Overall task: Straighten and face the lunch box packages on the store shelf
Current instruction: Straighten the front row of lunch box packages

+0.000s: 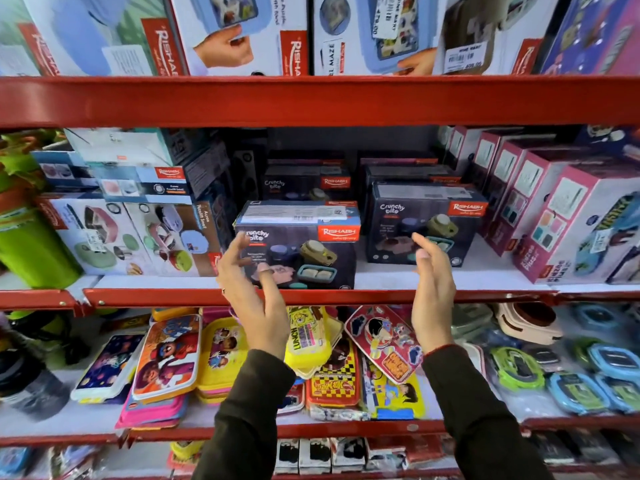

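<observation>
A dark "Crunchy Bite" lunch box package (304, 244) stands at the front edge of the middle shelf (381, 295), facing me. A second package of the same kind (424, 223) sits further back to its right, with more behind both. My left hand (251, 292) is raised in front of the front package's left side, fingers apart, holding nothing. My right hand (433, 289) hovers in the gap between the two packages, fingers spread and empty. Neither hand clearly touches a box.
Pastel lunch box cartons (135, 233) are stacked on the left, pink cartons (561, 216) stand in a row on the right. A green bottle (31, 244) stands far left. Flat cartoon lunch boxes (308, 348) fill the shelf below. Large cartons (235, 32) line the top shelf.
</observation>
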### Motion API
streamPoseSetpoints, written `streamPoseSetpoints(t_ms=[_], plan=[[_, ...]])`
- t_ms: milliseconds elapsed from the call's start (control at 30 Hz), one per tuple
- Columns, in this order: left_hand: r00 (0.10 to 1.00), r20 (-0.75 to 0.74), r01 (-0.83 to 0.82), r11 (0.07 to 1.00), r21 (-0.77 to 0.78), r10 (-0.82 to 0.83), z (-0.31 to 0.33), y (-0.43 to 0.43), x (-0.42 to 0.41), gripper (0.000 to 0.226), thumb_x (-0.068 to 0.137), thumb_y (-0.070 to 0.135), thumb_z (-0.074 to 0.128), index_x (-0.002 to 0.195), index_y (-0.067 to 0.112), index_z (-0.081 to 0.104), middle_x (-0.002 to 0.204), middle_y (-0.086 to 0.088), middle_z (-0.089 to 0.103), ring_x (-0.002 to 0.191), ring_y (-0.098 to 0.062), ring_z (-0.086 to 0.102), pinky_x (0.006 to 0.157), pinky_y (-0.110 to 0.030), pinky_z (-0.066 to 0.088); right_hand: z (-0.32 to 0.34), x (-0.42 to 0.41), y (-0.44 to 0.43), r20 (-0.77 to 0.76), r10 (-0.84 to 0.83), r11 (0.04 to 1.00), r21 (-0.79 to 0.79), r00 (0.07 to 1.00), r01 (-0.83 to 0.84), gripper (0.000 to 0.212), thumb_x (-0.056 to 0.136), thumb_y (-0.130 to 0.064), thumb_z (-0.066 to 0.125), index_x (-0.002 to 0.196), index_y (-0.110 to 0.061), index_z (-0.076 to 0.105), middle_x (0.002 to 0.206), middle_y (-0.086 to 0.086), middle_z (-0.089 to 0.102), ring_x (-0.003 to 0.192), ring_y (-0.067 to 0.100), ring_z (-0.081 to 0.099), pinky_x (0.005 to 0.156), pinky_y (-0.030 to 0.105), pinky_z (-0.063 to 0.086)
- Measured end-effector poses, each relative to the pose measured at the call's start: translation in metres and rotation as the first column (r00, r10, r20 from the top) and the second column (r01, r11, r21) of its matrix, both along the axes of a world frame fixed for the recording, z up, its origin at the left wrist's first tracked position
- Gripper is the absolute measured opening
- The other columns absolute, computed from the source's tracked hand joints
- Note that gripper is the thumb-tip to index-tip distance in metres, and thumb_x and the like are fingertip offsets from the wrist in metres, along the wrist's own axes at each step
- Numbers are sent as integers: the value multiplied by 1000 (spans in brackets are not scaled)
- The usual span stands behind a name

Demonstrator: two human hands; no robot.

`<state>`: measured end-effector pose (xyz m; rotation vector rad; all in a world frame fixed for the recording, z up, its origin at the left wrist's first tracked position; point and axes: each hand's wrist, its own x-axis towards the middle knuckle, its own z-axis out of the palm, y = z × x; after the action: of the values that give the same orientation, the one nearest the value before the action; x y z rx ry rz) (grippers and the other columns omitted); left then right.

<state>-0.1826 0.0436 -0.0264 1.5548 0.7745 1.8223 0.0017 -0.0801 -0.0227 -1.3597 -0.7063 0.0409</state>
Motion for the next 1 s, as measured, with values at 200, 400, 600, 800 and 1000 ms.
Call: streamPoseSetpoints(t_ms=[200, 400, 600, 800, 1000], plan=[[984, -157, 116, 968, 223, -82, 17, -49, 61, 38, 98, 8, 44, 132, 21, 56, 117, 13, 53, 111, 2, 50, 100, -13, 38, 10, 56, -39, 2, -50, 999, 4, 999, 50, 42, 102, -39, 46, 137, -21, 60, 142, -1, 53, 123, -17, 48, 98, 3, 36], [870, -323, 410, 911, 52, -373, 22, -82, 133, 54, 105, 22, 46, 156, 33, 33, 159, 8, 36, 149, -13, 37, 121, -25, 33, 17, 107, -52, -36, -16, 999, -39, 999, 15, 40, 107, -33, 47, 145, -21, 51, 153, 4, 43, 124, -12, 45, 88, -9, 31], [873, -148, 383, 842, -379, -464, 39, -68, 190, 72, 109, 37, 42, 165, 17, 1, 175, 0, 2, 163, -14, 3, 133, -35, 2, 22, 136, -43, -99, 46, 993, -107, 994, -57, 44, 108, -40, 40, 150, -26, 44, 155, -3, 39, 141, 7, 35, 116, 24, 24], [895, -37, 395, 829, -396, -444, 33, -62, 186, 55, 110, 37, 37, 162, 23, 26, 168, 3, 31, 148, -2, 28, 122, -22, 19, 17, 139, -49, -173, 169, 981, -69, 970, -183, 44, 106, -46, 33, 145, -30, 46, 154, -5, 47, 145, 12, 40, 128, 45, 24], [937, -16, 326, 891, -317, -349, 12, -78, 172, 43, 110, 38, 38, 152, 29, 44, 155, 11, 46, 148, -8, 40, 124, -30, 29, 17, 131, -71, -239, 149, 983, -72, 959, -171, 58, 93, -60, 31, 142, -36, 52, 153, 3, 51, 143, 25, 48, 121, 52, 36]])
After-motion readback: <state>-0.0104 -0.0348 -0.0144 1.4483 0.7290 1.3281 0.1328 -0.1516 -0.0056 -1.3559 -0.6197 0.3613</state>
